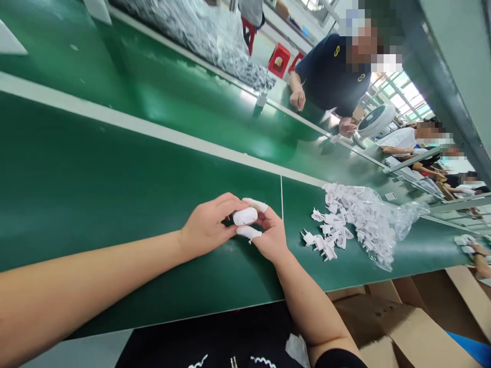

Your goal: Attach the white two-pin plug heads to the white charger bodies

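My left hand (pixel 209 225) and my right hand (pixel 270 232) meet over the green belt (pixel 95 194), both pinched around one small white plastic piece (pixel 245 216). White finger cots cover my right thumb and forefinger. To the right of my hands lies a heap of white plug parts (pixel 333 230) spilling from a clear plastic bag (pixel 379 220).
Across the belt a person in a dark shirt (pixel 332 76) leans on the far edge beside a white fan (pixel 374 122). More people sit at the right. A long pile of grey-white parts (pixel 215 36) lies at the back. Cardboard boxes (pixel 402 322) stand by my right elbow.
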`<state>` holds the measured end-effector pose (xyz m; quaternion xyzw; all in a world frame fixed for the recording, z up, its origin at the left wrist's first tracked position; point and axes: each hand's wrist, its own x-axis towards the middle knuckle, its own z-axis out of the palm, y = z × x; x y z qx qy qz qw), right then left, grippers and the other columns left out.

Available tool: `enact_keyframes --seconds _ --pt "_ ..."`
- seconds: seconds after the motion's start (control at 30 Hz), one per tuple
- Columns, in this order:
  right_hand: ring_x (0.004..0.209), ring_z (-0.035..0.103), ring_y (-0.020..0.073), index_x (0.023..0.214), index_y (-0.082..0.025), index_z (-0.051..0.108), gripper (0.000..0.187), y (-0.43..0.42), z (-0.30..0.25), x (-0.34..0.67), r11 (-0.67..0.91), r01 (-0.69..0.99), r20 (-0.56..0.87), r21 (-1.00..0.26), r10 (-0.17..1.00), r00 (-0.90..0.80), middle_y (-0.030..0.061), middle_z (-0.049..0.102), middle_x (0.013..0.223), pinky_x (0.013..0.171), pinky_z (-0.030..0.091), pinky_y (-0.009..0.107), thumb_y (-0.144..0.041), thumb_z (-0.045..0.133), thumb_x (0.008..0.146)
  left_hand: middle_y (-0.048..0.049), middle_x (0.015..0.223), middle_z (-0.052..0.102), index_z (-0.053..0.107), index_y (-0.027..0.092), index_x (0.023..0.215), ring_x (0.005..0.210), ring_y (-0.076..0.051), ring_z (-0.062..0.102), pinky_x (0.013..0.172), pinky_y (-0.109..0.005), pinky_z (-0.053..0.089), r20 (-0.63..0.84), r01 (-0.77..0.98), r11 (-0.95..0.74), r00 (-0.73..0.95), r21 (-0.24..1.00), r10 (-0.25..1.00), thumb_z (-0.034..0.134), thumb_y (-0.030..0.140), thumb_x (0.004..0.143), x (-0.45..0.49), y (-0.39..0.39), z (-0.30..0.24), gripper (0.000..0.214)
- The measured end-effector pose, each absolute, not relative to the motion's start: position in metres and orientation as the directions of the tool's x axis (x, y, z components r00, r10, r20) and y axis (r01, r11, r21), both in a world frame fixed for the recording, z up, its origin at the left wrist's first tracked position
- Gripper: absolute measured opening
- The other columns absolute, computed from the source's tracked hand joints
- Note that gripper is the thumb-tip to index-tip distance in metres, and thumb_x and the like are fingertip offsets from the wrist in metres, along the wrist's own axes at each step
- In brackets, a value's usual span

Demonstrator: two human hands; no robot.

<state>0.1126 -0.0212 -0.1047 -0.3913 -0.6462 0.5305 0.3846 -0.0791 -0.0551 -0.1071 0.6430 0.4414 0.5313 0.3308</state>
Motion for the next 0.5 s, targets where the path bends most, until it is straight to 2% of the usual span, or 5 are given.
enact_keyframes --seconds 0.13,0.2,0.27,0.37,0.5 --pt "0.093 0.082 0.0284 0.115 -0.022 0.082 0.055 -0.018 -0.103 0.113 0.013 0.094 -0.017 -0.995 0.95 -0.312 0.009 0.084 0.108 0.084 0.07 0.042 -0.035 0.096 0.064 -0.0075 0.103 0.072 0.076 0.023 0.095 0.091 -0.024 0.068 0.078 -0.036 0.057 0.156 -0.146 -0.131 0.176 0.981 0.972 0.076 0.034 0.077 -0.082 -0.047 -0.099 0.021" --pt "0.096 0.082 0.0313 0.117 -0.022 0.083 0.056 -0.017 -0.101 0.115 -0.007 0.086 -0.031 -0.996 0.958 -0.286 0.0102 0.084 0.11 0.083 0.07 0.045 -0.035 0.095 0.063 -0.0096 0.108 0.073 0.075 0.021 0.089 0.091 -0.025 0.069 0.08 -0.039 0.058 0.118 -0.174 -0.084 0.198 0.981 0.973 0.071 0.043 0.083 -0.082 -0.044 -0.097 0.023" --pt "0.101 0.081 0.0337 0.117 -0.021 0.084 0.058 -0.018 -0.101 0.116 0.003 0.098 -0.022 -0.995 0.967 -0.255 0.011 0.084 0.112 0.087 0.069 0.047 -0.035 0.094 0.062 -0.0093 0.099 0.073 0.071 0.02 0.085 0.087 -0.024 0.068 0.079 -0.039 0.056 0.068 -0.209 -0.033 0.161 0.977 0.985 0.07 0.054 0.087 -0.078 -0.043 -0.099 0.034" --pt "0.095 0.08 0.031 0.114 -0.023 0.085 0.051 -0.024 -0.1 0.116 0.115 0.224 0.056 -0.968 0.966 -0.251 0.0068 0.084 0.101 0.09 0.066 0.045 -0.037 0.089 0.065 -0.0033 0.078 0.066 0.063 0.019 0.081 0.073 -0.018 0.06 0.072 -0.034 0.05 0.011 -0.259 0.015 0.099 0.966 0.995 0.078 0.071 0.078 -0.069 -0.043 -0.106 0.054" --pt "0.072 0.074 0.0256 0.104 -0.028 0.088 0.042 -0.03 -0.102 0.114 0.237 0.389 0.147 -0.89 0.958 -0.247 -0.0001 0.079 0.077 0.07 0.064 0.036 -0.035 0.079 0.063 0.0032 0.065 0.054 0.054 0.02 0.071 0.06 -0.012 0.045 0.059 -0.029 0.037 -0.057 -0.292 0.056 0.005 0.955 0.998 0.085 0.084 0.062 -0.059 -0.039 -0.116 0.071"
